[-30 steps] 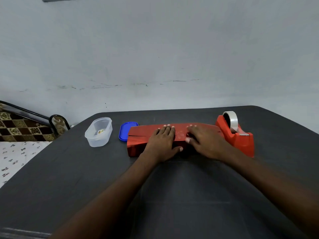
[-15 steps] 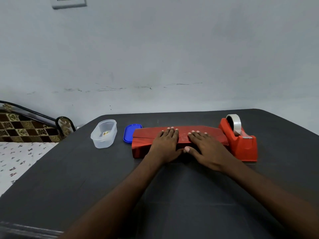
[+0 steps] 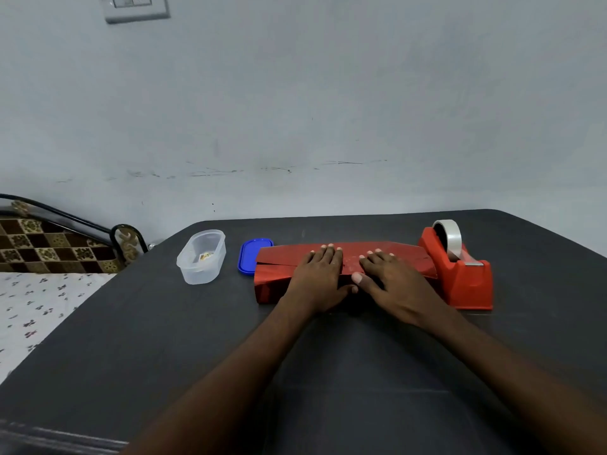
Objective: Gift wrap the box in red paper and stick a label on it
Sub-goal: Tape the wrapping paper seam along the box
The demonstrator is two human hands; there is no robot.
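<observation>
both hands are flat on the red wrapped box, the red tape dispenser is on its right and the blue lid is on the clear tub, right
Not quite: in the head view the blue oval lid lies on the dark table, off the clear plastic tub. The rest holds.

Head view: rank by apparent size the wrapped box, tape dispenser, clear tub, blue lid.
1. Wrapped box, widest, though hands cover part.
2. Tape dispenser.
3. Clear tub.
4. Blue lid, partly hidden behind the box, so its full size is unsure.
</observation>
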